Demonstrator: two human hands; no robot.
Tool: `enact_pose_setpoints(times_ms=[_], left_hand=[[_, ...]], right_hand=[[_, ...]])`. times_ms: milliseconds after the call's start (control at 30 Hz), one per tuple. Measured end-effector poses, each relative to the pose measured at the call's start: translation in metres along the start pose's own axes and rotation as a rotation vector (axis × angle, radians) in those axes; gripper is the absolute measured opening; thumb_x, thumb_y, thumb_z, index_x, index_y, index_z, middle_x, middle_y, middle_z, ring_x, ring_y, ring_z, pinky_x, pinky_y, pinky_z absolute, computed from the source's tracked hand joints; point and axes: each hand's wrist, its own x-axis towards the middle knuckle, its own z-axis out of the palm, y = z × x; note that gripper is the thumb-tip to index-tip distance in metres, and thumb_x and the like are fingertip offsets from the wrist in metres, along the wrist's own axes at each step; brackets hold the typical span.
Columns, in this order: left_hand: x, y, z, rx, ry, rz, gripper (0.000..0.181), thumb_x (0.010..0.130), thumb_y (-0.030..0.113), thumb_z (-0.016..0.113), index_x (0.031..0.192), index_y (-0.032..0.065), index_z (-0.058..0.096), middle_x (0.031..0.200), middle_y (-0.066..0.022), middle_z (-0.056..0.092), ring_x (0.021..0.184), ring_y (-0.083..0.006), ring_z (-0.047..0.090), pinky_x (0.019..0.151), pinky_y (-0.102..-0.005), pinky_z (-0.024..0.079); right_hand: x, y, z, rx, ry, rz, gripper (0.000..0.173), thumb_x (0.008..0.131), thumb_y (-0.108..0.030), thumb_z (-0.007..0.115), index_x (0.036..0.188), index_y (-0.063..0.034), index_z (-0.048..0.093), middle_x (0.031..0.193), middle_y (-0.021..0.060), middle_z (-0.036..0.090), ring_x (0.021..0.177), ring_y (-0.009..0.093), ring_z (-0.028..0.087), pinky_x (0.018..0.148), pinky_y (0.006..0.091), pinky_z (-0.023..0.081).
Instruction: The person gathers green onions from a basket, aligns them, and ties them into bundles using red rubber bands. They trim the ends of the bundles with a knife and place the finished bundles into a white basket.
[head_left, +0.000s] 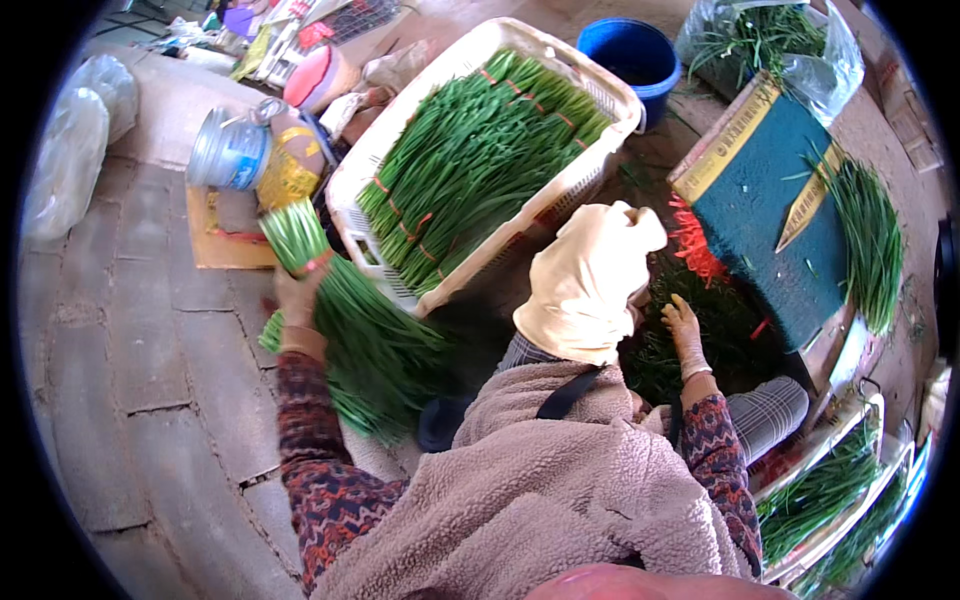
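Note:
My left hand (296, 296) grips a bundle of garlic chives (360, 300) near its pale stem end, where a red band circles it. The green leaves trail down to the right; more chives (367, 405) lie below, beside my forearm. Just beyond stands a white plastic crate (517, 214) holding several banded chive bundles (480, 150). My right hand (682, 330), in a thin glove, hangs over loose green trimmings (652, 367). Its fingers are slightly apart, and I see nothing in them. Pale cloth (589, 277) covers my knee between the two hands.
To the right, a green-covered board (765, 225) carries yellow strips and loose chives (870, 240). Red ties (697, 244) hang at its edge. A knife blade (851, 352) lies nearby. Behind are a blue bucket (634, 67) and a plastic jar (229, 154). Another crate (821, 457) sits lower right.

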Motion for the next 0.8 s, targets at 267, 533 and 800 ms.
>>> enact_pose_setpoints(times_ms=[267, 533, 800], left_hand=[[0.129, 0.181, 0.132, 0.581, -0.549, 0.643, 0.080, 0.060, 0.034, 0.084, 0.127, 0.0066, 0.051, 0.105, -0.0175, 0.067, 0.096, -0.0308, 0.065, 0.087, -0.0397, 0.049], [0.141, 0.111, 0.446, 0.448, -0.884, 0.404, 0.080, 0.052, 0.033, 0.089, 0.118, 0.0022, 0.056, 0.099, -0.0132, 0.069, 0.093, -0.0236, 0.065, 0.087, -0.0323, 0.049], [0.075, 0.087, 0.500, 0.364, -0.850, 0.504, 0.091, 0.066, 0.036, 0.076, 0.138, -0.0030, 0.035, 0.118, -0.0287, 0.058, 0.111, -0.0377, 0.057, 0.096, -0.0400, 0.045]], right_hand=[[-0.006, 0.014, 0.001, 0.023, 0.024, 0.007, 0.048, 0.091, -0.020, 0.062, 0.132, 0.0013, 0.049, 0.093, 0.0052, 0.061, 0.076, 0.011, 0.055, 0.074, 0.0250, 0.047], [-0.023, 0.007, -0.012, -0.021, 0.090, 0.094, 0.048, 0.091, -0.021, 0.061, 0.133, -0.0003, 0.049, 0.091, 0.0040, 0.062, 0.079, 0.011, 0.057, 0.077, 0.0253, 0.047], [-0.021, 0.013, -0.015, -0.105, 0.077, 0.179, 0.048, 0.093, -0.025, 0.057, 0.136, -0.0065, 0.047, 0.103, 0.0071, 0.064, 0.082, 0.013, 0.059, 0.073, 0.0257, 0.045]])
